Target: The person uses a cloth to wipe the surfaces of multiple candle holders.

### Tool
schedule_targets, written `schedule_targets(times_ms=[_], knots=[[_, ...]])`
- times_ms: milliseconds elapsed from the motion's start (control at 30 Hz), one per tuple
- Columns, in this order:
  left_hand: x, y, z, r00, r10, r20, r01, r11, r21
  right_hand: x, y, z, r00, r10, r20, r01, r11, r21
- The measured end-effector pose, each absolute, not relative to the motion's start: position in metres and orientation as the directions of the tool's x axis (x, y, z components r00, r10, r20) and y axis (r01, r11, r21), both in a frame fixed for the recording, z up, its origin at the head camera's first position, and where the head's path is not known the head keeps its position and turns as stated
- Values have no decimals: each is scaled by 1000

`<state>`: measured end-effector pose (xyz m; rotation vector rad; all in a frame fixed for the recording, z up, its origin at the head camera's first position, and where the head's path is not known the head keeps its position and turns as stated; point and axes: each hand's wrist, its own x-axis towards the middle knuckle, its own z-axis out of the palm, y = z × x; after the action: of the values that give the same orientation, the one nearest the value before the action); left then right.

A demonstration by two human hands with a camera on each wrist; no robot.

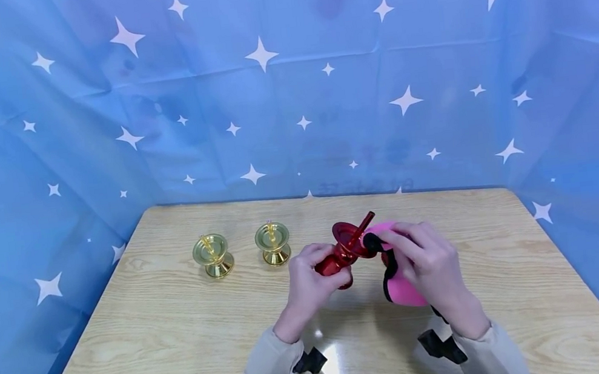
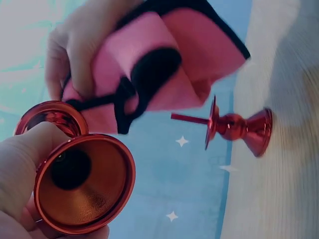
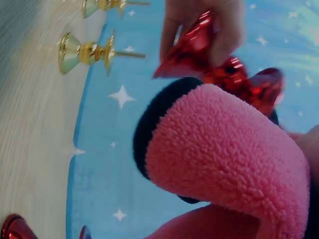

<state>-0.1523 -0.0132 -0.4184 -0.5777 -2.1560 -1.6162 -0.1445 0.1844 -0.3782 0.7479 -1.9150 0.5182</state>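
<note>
My left hand (image 1: 309, 280) grips a shiny red candlestick (image 1: 346, 254) by its stem and base, tilted so its spike leans up and to the right. In the left wrist view the hollow underside of its base (image 2: 107, 199) faces the camera. My right hand (image 1: 432, 261) pinches a fluffy pink cloth (image 1: 404, 288) with black edging, held against the candlestick's dish; the cloth hides part of that dish. Behind the cloth a second red candlestick (image 2: 232, 127) stands upright on the table, mostly covered in the head view.
Two gold candlesticks (image 1: 219, 263) (image 1: 276, 253) stand upright on the left part of the wooden table (image 1: 156, 336). A blue curtain (image 1: 323, 99) with white stars hangs behind the table and at both sides.
</note>
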Motion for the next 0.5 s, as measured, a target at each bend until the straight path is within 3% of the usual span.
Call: schedule_targets(times_ms=[233, 500], knots=[[-158, -12, -424, -788, 99, 608, 603, 326, 728, -134, 179, -366, -308, -260, 915, -758, 648, -71], [-156, -11, -422, -804, 97, 586, 585, 300, 753, -140, 182, -374, -362, -288, 887, -711, 700, -63]])
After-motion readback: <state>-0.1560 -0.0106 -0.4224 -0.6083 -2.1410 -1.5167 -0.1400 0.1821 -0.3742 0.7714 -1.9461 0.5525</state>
